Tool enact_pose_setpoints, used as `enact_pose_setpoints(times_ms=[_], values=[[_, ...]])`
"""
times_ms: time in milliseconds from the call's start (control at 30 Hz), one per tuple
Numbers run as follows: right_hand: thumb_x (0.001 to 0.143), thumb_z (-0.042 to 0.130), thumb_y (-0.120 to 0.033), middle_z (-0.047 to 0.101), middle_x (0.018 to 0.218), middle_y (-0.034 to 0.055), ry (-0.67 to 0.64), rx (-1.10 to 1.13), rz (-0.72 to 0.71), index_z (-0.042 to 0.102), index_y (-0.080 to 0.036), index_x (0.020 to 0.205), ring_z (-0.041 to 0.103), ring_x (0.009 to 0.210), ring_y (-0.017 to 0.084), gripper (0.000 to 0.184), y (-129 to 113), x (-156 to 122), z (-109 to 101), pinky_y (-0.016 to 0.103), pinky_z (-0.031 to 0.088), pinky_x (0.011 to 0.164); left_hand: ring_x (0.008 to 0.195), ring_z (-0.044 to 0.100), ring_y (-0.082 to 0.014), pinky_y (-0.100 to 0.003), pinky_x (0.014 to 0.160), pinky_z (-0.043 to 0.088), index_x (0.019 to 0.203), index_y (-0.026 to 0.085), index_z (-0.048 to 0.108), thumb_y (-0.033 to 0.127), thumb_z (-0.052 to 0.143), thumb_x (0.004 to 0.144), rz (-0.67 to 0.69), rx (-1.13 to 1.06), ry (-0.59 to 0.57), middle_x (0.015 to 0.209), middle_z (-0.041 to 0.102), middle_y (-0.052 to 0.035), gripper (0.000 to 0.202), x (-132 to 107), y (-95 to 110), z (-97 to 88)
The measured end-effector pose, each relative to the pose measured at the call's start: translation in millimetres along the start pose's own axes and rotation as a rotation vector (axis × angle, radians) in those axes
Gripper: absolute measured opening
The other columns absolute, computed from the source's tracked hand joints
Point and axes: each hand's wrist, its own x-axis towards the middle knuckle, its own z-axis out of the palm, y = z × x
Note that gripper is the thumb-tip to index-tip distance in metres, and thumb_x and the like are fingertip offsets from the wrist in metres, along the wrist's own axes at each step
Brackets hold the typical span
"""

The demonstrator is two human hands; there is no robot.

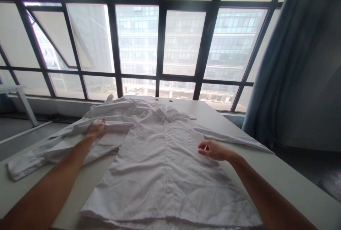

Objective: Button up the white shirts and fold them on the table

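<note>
Shirt point(144, 176), step: apparently arranging and straightening flat cloth, working at both sides at once; looking only part done, judging by the creases.
Shirt, next move: probably calling for a sure hold on the left-side folds and a light touch on the front, avoiding dragging the whole body askew.
Shirt, place: lying face up on the table, pointing hem-first toward the near edge.
Front: showing white, buttoned-looking, rippling with soft wrinkles across the lower half; running straight down the middle along the placket point(166, 155).
Far end: bunching into loose folds around the collar area; hiding the collar's exact shape.
Right sleeve point(231, 138): stretching outward across the table, tapering toward its edge.
Left cloth point(28, 162): spreading in overlapping layers; not showing clearly whether belonging to the shirt.
Left hand point(96, 129): reaching into the left folds, touching cloth; blurring too much for telling whether pinching.
Right hand point(213, 150): hovering at or resting on the shirt's right side, loosely curling fingers, leaving a gap at the thumb, visibly pinching nothing.
Table point(266, 165): supporting everything, reaching toward the window point(137, 40).
Curtain point(279, 81): hanging beyond the table, far right.
</note>
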Motion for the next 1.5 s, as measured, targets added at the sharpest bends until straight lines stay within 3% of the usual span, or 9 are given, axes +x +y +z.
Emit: enact_pose_setpoints(times_ms=[167, 300, 400, 633, 767, 933, 1167, 1367, 1500], values=[[0.084, 0.061, -0.042, 0.073, 0.100, 0.0121, -0.005, 0.002, 0.004, 0.072, -0.013, 0.103, 0.067, 0.085, 0.023, 0.036, -4, -3, -2, 0.029, 0.050, 0.073, 0.137, 0.036, -0.0334, -0.050, 0.115, 0.029, 0.149, 0.001, 0.029, 0.036, 0.047, 0.095, 0.562, 0.078, 0.247, 0.136, 0.053, -0.0228, 0.067, -42, 42, 8.0], [0.087, 0.057, -0.044, 0.073, 0.093, 0.0102, 0.049, 0.042, -0.021, 0.073, -0.014, 0.099, 0.066, 0.081, 0.023, 0.036, -6, -2, 1, 0.030, 0.050, 0.072, 0.137, 0.040, -0.0264, -0.051, 0.122, 0.013, 0.142, 0.019, 0.048, 0.030, 0.043, 0.098, 1.390, 0.270, -0.020, 0.127, 0.062, -0.0099, 0.045, -103, 76, 30.4], [0.092, 0.048, -0.043, 0.072, 0.090, 0.0101, 0.146, 0.130, -0.057, 0.070, -0.013, 0.105, 0.066, 0.080, 0.022, 0.040, -6, 3, 7, 0.031, 0.050, 0.074, 0.143, 0.033, -0.0242, -0.048, 0.121, 0.016, 0.127, 0.022, 0.061, 0.026, 0.046, 0.097, 1.571, 0.311, -0.179, 0.139, 0.056, -0.0069, 0.033, -128, 84, 44.6], [0.088, 0.053, -0.042, 0.068, 0.104, 0.0114, 0.252, 0.426, -0.063, 0.049, -0.012, 0.139, 0.065, 0.071, 0.017, 0.059, -16, 17, 28, 0.030, 0.053, 0.072, 0.132, 0.049, -0.0229, -0.045, 0.111, 0.034, 0.123, 0.021, 0.063, 0.017, 0.042, 0.098, 1.568, 0.228, -0.249, 0.132, 0.062, -0.0086, 0.033, -123, 75, 48.6], [0.075, 0.065, -0.033, 0.067, 0.077, 0.0047, 0.182, 0.448, -0.101, 0.068, -0.011, 0.115, 0.059, 0.065, 0.016, 0.045, -28, 19, 34, 0.028, 0.049, 0.064, 0.086, 0.068, -0.0188, -0.035, 0.085, 0.050, 0.095, 0.019, 0.068, 0.022, 0.041, 0.099, 1.535, 0.228, -0.336, 0.095, 0.072, -0.0066, 0.028, -121, 73, 48.6], [0.068, 0.067, -0.026, 0.061, 0.066, -0.0003, -0.071, 0.711, -0.145, 0.070, -0.012, 0.098, 0.052, 0.052, 0.009, 0.034, -37, -3, 3, 0.020, 0.041, 0.048, 0.069, 0.066, -0.0181, -0.031, 0.068, 0.050, 0.114, 0.021, 0.061, 0.029, 0.043, 0.098, 1.313, 0.150, -0.305, 0.086, 0.072, -0.0042, 0.026, -115, 67, 49.8], [0.063, 0.085, -0.040, 0.068, 0.086, 0.0040, -0.776, 0.648, -0.095, 0.062, -0.016, 0.127, 0.066, 0.065, 0.013, 0.072, -29, -39, -37, 0.019, 0.054, 0.057, 0.121, 0.056, -0.0277, -0.044, 0.101, 0.044, 0.118, 0.022, 0.064, 0.014, 0.049, 0.083, 1.077, 0.310, -0.148, 0.131, 0.062, -0.0088, 0.038, -72, 62, 55.0], [0.065, 0.074, -0.068, 0.063, 0.084, 0.0037, -0.710, 0.497, -0.098, 0.071, -0.012, 0.107, 0.057, 0.069, 0.011, 0.070, -43, -36, -26, 0.021, 0.053, 0.061, 0.110, 0.063, -0.0251, -0.037, 0.095, 0.049, 0.124, 0.019, 0.062, 0.008, 0.048, 0.077, 0.872, 0.312, -0.284, 0.122, 0.067, -0.0102, 0.050, -38, 63, 73.6], [0.070, 0.076, -0.053, 0.064, 0.091, 0.0039, -0.466, 0.278, -0.014, 0.067, -0.015, 0.100, 0.055, 0.070, 0.011, 0.050, -58, -33, -9, 0.017, 0.042, 0.051, 0.095, 0.066, -0.0243, -0.035, 0.084, 0.052, 0.106, 0.016, 0.067, 0.002, 0.046, 0.073, 0.841, 0.303, -0.254, 0.107, 0.070, -0.0107, 0.041, -30, 70, 81.7]])
